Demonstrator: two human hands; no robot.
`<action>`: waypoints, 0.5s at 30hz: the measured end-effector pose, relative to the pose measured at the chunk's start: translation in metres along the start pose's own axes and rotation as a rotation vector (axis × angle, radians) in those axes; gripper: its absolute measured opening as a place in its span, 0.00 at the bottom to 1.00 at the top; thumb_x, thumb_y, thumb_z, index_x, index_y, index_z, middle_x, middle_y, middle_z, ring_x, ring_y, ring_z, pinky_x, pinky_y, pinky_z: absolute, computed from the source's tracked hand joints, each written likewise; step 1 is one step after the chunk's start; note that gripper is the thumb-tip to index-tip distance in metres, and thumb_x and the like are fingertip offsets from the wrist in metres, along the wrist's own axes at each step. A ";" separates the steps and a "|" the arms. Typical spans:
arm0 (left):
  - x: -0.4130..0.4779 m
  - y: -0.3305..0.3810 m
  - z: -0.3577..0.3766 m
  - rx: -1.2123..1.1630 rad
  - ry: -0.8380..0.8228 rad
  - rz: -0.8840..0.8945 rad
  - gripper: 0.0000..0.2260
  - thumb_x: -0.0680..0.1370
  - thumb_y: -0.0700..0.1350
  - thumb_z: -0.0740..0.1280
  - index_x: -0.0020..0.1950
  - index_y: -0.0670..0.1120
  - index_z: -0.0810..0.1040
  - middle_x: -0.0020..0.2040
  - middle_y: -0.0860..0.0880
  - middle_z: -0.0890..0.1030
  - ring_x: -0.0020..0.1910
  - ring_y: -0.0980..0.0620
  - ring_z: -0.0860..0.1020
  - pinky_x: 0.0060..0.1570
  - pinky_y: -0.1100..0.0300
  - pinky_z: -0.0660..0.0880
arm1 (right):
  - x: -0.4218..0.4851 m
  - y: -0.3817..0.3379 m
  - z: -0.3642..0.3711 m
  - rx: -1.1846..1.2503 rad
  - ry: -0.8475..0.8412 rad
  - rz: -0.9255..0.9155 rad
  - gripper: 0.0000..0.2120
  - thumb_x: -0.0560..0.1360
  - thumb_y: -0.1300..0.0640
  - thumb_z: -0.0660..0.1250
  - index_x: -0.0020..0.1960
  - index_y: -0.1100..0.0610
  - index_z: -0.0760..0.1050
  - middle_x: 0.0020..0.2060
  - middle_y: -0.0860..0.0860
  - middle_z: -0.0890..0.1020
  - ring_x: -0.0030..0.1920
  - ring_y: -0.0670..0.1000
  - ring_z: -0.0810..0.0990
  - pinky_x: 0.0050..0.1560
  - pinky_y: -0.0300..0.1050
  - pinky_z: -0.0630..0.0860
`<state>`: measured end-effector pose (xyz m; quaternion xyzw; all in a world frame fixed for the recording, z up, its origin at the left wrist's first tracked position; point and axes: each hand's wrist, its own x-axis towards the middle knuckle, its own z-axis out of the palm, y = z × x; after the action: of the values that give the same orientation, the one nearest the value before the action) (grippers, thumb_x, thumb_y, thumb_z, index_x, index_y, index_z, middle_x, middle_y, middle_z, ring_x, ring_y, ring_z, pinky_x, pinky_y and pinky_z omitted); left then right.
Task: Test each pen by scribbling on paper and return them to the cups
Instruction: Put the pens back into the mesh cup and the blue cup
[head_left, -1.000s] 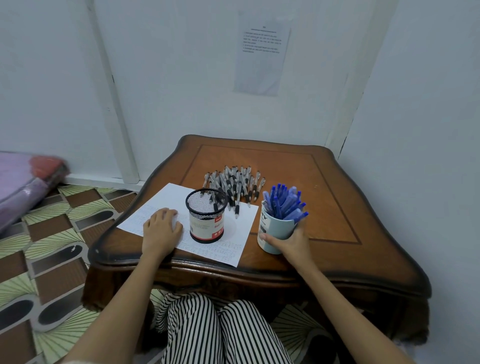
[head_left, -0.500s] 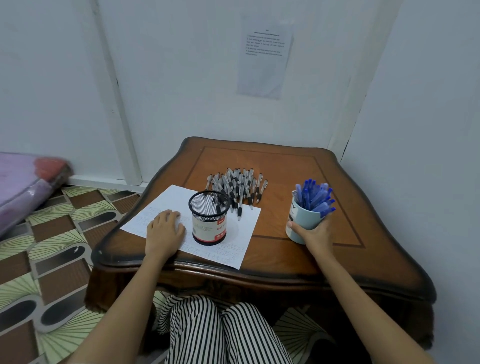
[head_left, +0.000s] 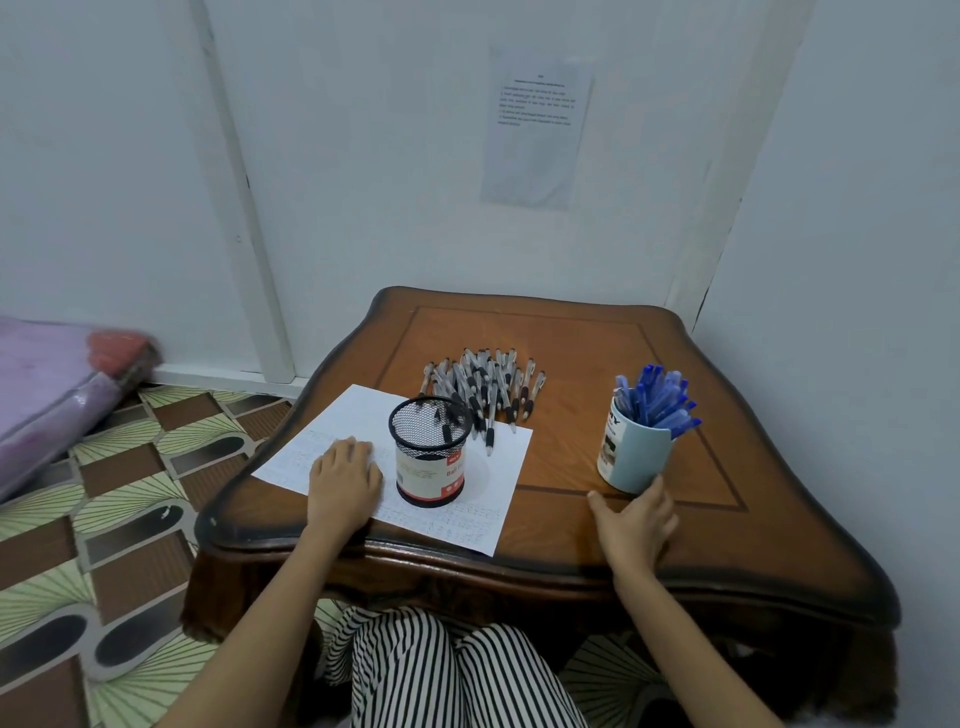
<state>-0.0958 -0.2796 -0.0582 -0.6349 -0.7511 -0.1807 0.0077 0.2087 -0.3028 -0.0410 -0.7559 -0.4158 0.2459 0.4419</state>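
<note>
the left grip (head_left: 345, 480) lies flat, fingers straight, on the paper (head_left: 358, 410) at the table's (head_left: 571, 338) front-left edge, just beside the mesh cup (head_left: 430, 452) standing on the same sheet. the right grip (head_left: 634, 519) is relaxed and holds nothing near the front edge, one fingertip touching the foot of the blue mug (head_left: 631, 457) of blue pens (head_left: 657, 397). loose black pens (head_left: 485, 382) lie heaped mid-table, with bare wood behind them up to the back edge.

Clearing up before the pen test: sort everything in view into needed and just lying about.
Needed: paper sheet, mesh cup, blue mug, blue pens, loose black pens.
Lying about: wall notice, purple bundle on the floor.
</note>
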 end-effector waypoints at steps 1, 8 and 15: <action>-0.001 0.002 0.000 0.004 0.002 -0.010 0.18 0.82 0.47 0.54 0.70 0.43 0.66 0.70 0.43 0.68 0.69 0.46 0.65 0.69 0.52 0.61 | -0.007 -0.003 0.003 -0.007 -0.031 0.018 0.43 0.72 0.56 0.71 0.76 0.63 0.48 0.74 0.61 0.56 0.74 0.60 0.52 0.72 0.52 0.52; 0.018 0.010 -0.017 0.004 -0.064 -0.082 0.16 0.80 0.51 0.57 0.65 0.47 0.71 0.66 0.46 0.71 0.65 0.47 0.68 0.63 0.51 0.66 | -0.018 -0.050 0.043 -0.005 -0.350 -0.175 0.35 0.76 0.57 0.66 0.76 0.53 0.51 0.76 0.52 0.53 0.75 0.54 0.47 0.72 0.52 0.53; 0.081 0.018 -0.026 -0.397 -0.069 -0.109 0.14 0.79 0.46 0.63 0.61 0.41 0.74 0.63 0.41 0.73 0.60 0.44 0.72 0.60 0.49 0.71 | 0.053 -0.104 0.076 -0.082 -0.461 -0.197 0.29 0.78 0.53 0.62 0.76 0.52 0.55 0.75 0.53 0.56 0.75 0.56 0.49 0.72 0.56 0.53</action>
<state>-0.1004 -0.2074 -0.0093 -0.5881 -0.7340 -0.3034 -0.1529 0.1378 -0.1952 0.0126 -0.6528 -0.5870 0.3504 0.3263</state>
